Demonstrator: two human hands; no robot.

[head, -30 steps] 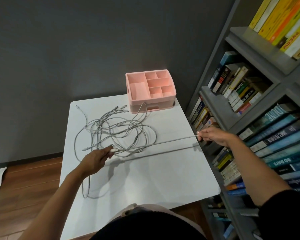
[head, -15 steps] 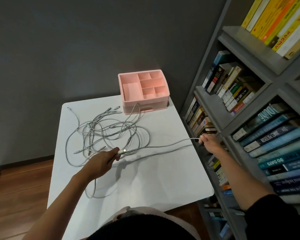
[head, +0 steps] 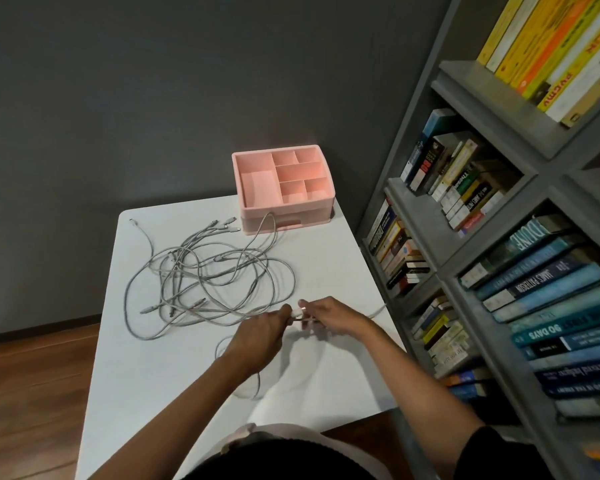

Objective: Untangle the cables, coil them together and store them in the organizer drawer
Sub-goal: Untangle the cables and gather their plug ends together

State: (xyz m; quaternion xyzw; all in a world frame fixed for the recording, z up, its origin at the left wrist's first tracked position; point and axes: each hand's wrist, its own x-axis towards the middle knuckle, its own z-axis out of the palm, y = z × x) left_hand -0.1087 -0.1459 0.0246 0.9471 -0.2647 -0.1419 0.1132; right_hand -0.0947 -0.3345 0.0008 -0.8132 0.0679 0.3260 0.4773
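One tangle of grey cables (head: pixel 208 282), too knotted to count, lies on the white surface (head: pixel 153 375) left of both grips. The left hand (head: pixel 260 336) and right hand (head: pixel 333 315) sit close together, each grip pinched on one plug end (head: pixel 297 313). One pink organizer (head: pixel 284 188) stands behind, and one bookshelf (head: pixel 423 220) is rightmost

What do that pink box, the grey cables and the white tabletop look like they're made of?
Pink organizer: looks like moulded plastic, matte, with thin even walls. Cables: dull grey, flexible jackets, maybe braided fabric or rubbery plastic; too small to tell. Table: smooth white top with soft shadows, probably laminate or plastic.
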